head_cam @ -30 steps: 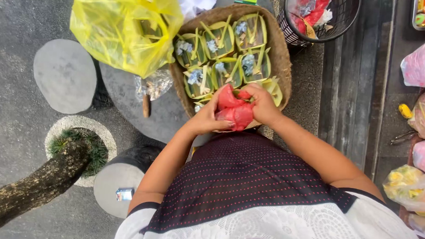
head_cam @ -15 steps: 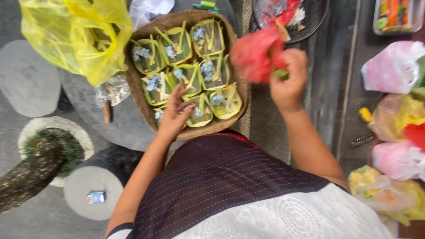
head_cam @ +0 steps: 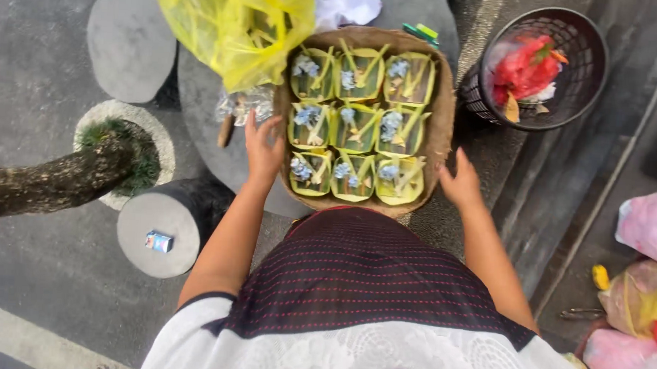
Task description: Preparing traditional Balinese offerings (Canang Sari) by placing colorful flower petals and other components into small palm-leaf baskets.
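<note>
woven tray (head_cam: 441, 130), left hand (head_cam: 263, 149) and right hand (head_cam: 459, 185) open at its sides

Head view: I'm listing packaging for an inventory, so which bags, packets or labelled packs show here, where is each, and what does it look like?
Yellow plastic bag: above the woven tray's left corner, crumpled, translucent.
Small carton: on the round grey stump at lower left, blue and white with red.
Clear wrapper: left of the tray, crinkled.
Green packet: behind the tray's top edge, flat.
Pink bags: right edge, soft and bulging.
</note>
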